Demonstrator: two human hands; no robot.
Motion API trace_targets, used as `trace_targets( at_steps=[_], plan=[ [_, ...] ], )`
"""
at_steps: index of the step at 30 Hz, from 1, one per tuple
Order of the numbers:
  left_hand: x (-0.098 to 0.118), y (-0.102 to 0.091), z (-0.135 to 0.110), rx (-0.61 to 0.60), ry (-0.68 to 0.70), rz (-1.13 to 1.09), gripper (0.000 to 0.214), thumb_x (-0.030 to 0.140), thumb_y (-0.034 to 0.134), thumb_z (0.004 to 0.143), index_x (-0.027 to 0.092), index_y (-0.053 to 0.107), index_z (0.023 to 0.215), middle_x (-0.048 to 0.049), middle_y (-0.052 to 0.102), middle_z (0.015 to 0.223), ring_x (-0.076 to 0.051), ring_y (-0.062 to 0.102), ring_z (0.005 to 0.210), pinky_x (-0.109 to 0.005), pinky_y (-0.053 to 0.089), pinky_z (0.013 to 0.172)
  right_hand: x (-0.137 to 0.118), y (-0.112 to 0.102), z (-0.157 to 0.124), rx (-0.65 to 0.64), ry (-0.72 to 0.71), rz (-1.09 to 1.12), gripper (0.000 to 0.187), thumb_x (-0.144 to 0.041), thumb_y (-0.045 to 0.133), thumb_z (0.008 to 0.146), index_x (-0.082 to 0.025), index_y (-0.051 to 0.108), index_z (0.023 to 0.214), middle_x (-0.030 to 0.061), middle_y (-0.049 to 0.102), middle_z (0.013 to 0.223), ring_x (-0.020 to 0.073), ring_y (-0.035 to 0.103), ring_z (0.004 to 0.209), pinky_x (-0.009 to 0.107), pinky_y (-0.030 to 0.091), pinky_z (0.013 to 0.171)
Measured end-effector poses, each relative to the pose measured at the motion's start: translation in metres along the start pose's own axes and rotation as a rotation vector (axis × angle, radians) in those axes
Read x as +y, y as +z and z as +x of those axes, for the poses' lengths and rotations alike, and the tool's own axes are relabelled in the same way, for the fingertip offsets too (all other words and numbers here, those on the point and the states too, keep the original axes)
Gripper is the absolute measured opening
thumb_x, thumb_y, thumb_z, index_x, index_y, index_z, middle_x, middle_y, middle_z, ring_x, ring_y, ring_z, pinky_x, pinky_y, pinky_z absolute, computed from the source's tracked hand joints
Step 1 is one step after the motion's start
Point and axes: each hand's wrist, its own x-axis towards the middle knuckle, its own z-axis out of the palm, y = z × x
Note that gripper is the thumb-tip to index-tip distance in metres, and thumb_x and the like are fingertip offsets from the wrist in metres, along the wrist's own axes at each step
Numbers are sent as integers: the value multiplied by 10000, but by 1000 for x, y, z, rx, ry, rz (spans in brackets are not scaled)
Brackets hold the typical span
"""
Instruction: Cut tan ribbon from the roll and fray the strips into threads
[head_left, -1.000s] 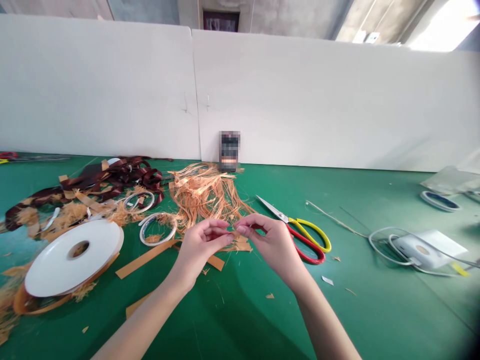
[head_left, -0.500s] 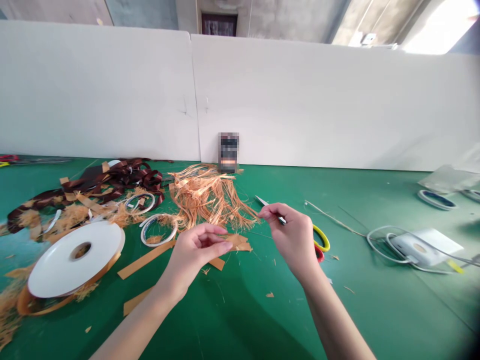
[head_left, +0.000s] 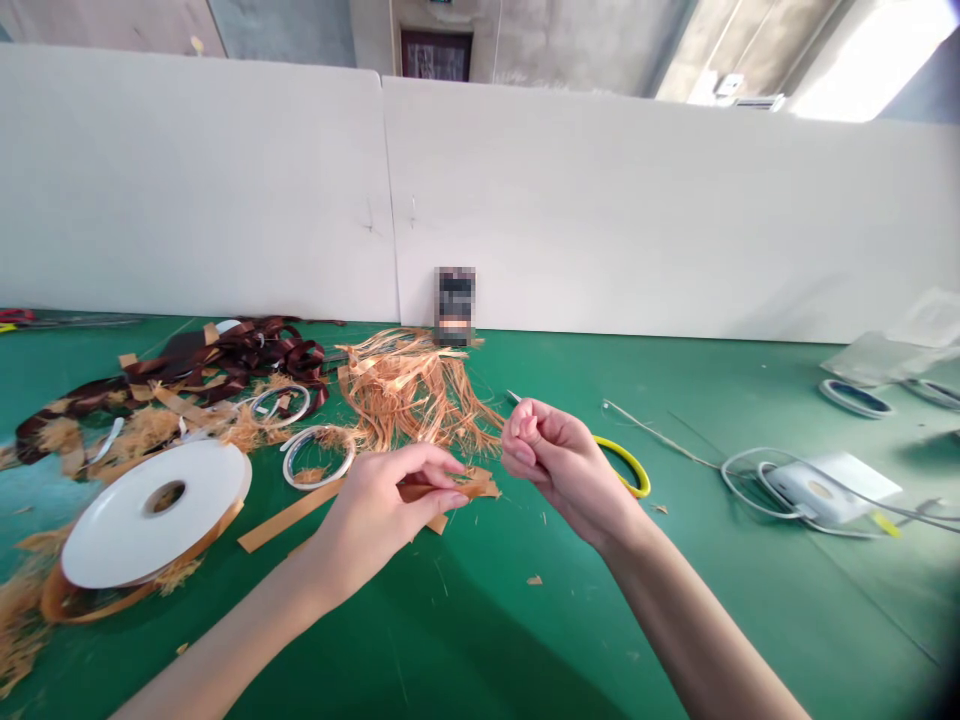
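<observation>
While the left hand [head_left: 382, 525] pinches a short frayed tan strip [head_left: 450, 488] between thumb and fingertips, the strip's ragged end sticks out past the fingers, just above the green-topped table [head_left: 525, 640]. The right hand [head_left: 559, 465] sits close beside it, apart from the strip, fingers curled and tips bunched; whether it grips anything thin cannot be told. Scissors [head_left: 619, 462] lie partly hidden beyond that hand: yellow handle loop visible on one side, blade tip on the other. Directly behind the hands: a heap of shredded orange-tan fibres [head_left: 412, 390]. To the left: two white-edged tape rings [head_left: 319, 458], a long tan strip [head_left: 289, 515] near the left wrist, a wide white tape reel [head_left: 154, 525] and tangled dark brown ribbon [head_left: 225, 355]. Far right: a white adapter [head_left: 814, 490] with looped white cable. A small upright object [head_left: 454, 305] stands against the white partition [head_left: 600, 210]; it is blurred and cannot be identified.
</observation>
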Motion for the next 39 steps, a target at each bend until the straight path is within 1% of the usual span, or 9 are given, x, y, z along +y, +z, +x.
trace_targets(
  at_steps=[3,13,16,20,23,25,27,32,39],
  plan=[
    [0,-7,0,-28,28,65,110,231,714,729,225,681,833,27,725,718,-135,696,690,-203,564,678,-4,-10,2,47,-51,-240,283,-365,538,882,-184,449,684,-65,401,563,63,303,489,228,210,476],
    [-14,-20,7,-130,215,253,121,210,632,784,203,687,891,-3,750,776,-152,716,717,-217,568,695,7,-22,-6,30,-135,-1172,181,-63,378,776,-206,467,712,-9,582,623,108,482,537,220,357,527],
    [-14,-32,5,-81,240,277,104,203,639,765,204,696,852,-6,746,739,-162,712,686,-238,567,684,8,-41,-9,78,-157,-1380,204,-52,373,770,-199,514,771,25,644,685,128,538,557,241,384,558],
    [-7,-43,0,52,107,231,160,324,690,750,231,693,880,-17,747,782,-190,708,737,-287,558,747,7,-58,-14,169,-40,-1482,189,-203,390,872,-196,571,927,52,690,750,180,603,573,300,442,573],
    [2,-36,-2,92,56,143,267,362,674,770,233,669,1003,-40,732,873,-191,688,774,-289,545,721,11,-50,-17,203,-127,-1514,401,-450,572,819,-188,573,1122,161,655,1150,326,622,992,465,485,786],
    [8,-26,-1,108,50,54,283,348,668,780,225,648,1034,-40,711,871,-174,668,779,-268,534,702,13,-35,-19,191,-231,-1448,519,-526,657,743,-192,601,1137,178,552,1323,397,394,1288,576,383,958],
    [12,-15,2,119,39,-50,281,335,677,777,219,636,1029,-30,689,857,-158,654,805,-249,528,726,12,-17,-21,164,-266,-1292,456,-511,667,750,-207,641,1090,147,555,1332,372,282,1365,592,304,1037],
    [17,6,5,110,-22,-364,298,338,709,756,220,621,1015,-9,660,875,-138,641,836,-247,527,774,2,21,-28,170,-229,-783,209,-378,635,823,-216,680,948,61,703,1051,219,620,1028,374,478,911],
    [23,14,5,136,-52,-469,264,301,721,736,193,637,963,-10,645,847,-127,621,814,-232,523,754,-4,29,-24,208,-210,-735,125,-256,590,843,-204,702,822,31,716,845,189,636,809,322,489,745]
  ],
)
